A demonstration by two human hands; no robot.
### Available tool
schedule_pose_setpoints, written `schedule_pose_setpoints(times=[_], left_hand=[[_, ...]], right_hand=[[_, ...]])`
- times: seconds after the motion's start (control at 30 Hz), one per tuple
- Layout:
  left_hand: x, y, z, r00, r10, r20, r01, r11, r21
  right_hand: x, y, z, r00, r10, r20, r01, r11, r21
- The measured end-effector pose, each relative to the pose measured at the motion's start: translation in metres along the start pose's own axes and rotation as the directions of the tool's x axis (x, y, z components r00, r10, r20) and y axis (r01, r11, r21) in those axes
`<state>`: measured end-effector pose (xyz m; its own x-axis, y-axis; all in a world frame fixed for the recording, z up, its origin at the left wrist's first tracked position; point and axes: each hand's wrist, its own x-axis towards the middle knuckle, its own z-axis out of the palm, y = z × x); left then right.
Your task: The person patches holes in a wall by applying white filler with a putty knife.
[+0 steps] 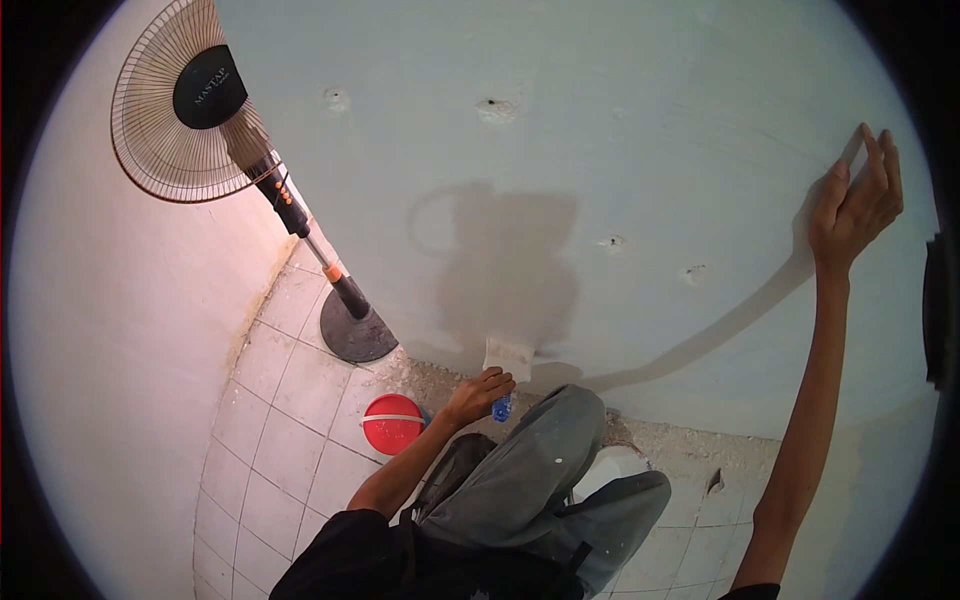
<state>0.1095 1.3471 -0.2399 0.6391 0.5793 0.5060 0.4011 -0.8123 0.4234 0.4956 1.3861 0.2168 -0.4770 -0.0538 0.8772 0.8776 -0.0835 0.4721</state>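
My left hand (pixel 480 396) is closed round the blue handle (pixel 502 407) of a putty knife. Its wide pale blade (pixel 510 358) lies against the pale blue-green wall (pixel 660 120), low down near the floor. High at the right, my right hand (pixel 858 205) is open and holds nothing; its fingers stretch upward at the wall, and the arm is raised. Between the hands, two small chipped spots (pixel 612 242) (pixel 693 273) mark the wall. A larger chipped hole (pixel 496 110) shows higher up.
A black standing fan (pixel 345 290) stands at the left by the wall corner. A red bucket (pixel 392 424) with a white handle sits beside my left forearm. White tiles (pixel 265 440) cover the floor, with a rough strip along the wall. A white round object (pixel 612 468) is partly behind my knees.
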Motion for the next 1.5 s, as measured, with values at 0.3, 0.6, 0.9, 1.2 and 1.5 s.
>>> schedule_pose_setpoints(times=[0.3, 0.6, 0.9, 1.2, 1.5], left_hand=[[0.015, 0.005, -0.028, 0.998, -0.002, -0.064, 0.002, 1.000, 0.006], [0.064, 0.023, -0.074, 0.975, 0.162, -0.153, -0.149, 0.984, 0.093], [0.151, 0.093, -0.199, 0.927, 0.259, -0.270, -0.233, 0.965, 0.123], [0.252, 0.180, -0.343, 0.746, 0.568, -0.348, -0.448, 0.814, 0.370], [0.335, 0.223, -0.433, 0.474, 0.792, -0.384, -0.579, 0.609, 0.543]], right_hand=[[0.000, 0.004, -0.002, 0.999, 0.031, -0.013, -0.031, 1.000, -0.001], [0.001, -0.004, -0.006, 0.994, 0.105, 0.030, -0.104, 0.994, -0.023], [0.001, -0.003, -0.014, 0.985, 0.167, 0.042, -0.165, 0.985, -0.043], [0.000, -0.009, -0.019, 0.971, 0.222, 0.084, -0.223, 0.975, 0.000], [0.003, -0.010, -0.019, 0.965, 0.249, 0.084, -0.252, 0.967, 0.035]])
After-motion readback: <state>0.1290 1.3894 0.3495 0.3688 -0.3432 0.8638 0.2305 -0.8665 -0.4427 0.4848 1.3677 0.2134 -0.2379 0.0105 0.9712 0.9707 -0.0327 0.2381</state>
